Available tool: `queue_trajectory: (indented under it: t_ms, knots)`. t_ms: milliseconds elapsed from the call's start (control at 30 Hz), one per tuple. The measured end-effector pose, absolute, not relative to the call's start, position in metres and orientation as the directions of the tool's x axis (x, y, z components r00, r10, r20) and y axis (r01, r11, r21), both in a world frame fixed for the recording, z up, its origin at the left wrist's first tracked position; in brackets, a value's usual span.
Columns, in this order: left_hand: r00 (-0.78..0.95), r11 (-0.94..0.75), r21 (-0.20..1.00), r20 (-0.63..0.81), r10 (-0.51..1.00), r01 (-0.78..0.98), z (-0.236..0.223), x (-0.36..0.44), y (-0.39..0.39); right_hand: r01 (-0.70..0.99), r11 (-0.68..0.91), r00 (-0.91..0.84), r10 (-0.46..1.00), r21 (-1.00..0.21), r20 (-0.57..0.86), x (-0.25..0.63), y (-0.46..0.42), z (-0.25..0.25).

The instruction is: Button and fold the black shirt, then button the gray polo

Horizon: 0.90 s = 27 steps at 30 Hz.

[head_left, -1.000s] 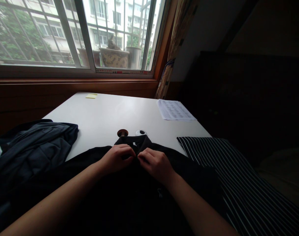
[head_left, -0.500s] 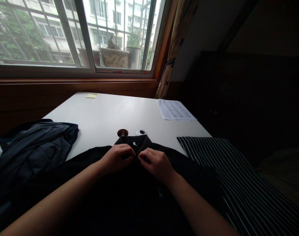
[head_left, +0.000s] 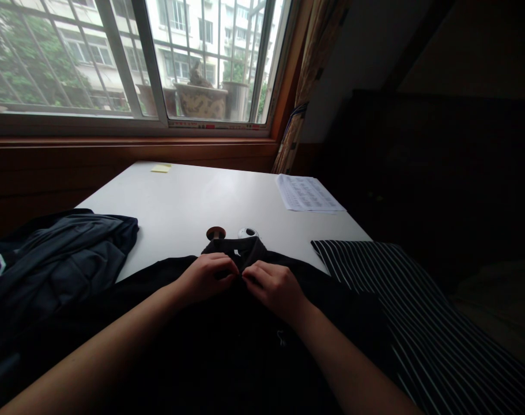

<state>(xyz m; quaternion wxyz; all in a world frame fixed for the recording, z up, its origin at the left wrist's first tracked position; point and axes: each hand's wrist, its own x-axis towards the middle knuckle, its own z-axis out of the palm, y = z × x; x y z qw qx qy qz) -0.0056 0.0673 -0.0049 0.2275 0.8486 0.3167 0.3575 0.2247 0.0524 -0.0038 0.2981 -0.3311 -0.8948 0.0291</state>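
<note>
A black garment (head_left: 245,346) lies spread on the near part of the white table (head_left: 188,202), its collar (head_left: 240,251) pointing away from me. My left hand (head_left: 206,276) and my right hand (head_left: 273,288) meet just below the collar, fingers curled and pinching the black fabric between them. Just beyond the collar stand a small brown spool (head_left: 215,233) and a small round white and black object (head_left: 247,233).
A dark grey garment (head_left: 50,253) is heaped at the left. A black cloth with white stripes (head_left: 418,311) lies at the right. A printed sheet (head_left: 308,193) and a yellow sticky note (head_left: 161,168) lie at the far side, below the barred window (head_left: 128,57).
</note>
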Motion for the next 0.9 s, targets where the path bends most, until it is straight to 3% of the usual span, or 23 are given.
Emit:
queue_trajectory:
  t_ms: [367, 900]
  knots:
    - [0.555, -0.715, 0.593, 0.477, 0.682, 0.37, -0.0086, -0.0051, 0.0687, 0.634, 0.756, -0.621, 0.623, -0.162, 0.476, 0.2225, 0.0508, -0.0006]
    - [0.53, -0.687, 0.643, 0.472, 0.704, 0.34, -0.006, -0.0061, 0.0684, 0.605, 0.79, -0.628, 0.554, -0.106, 0.547, 0.2229, 0.0519, -0.0025]
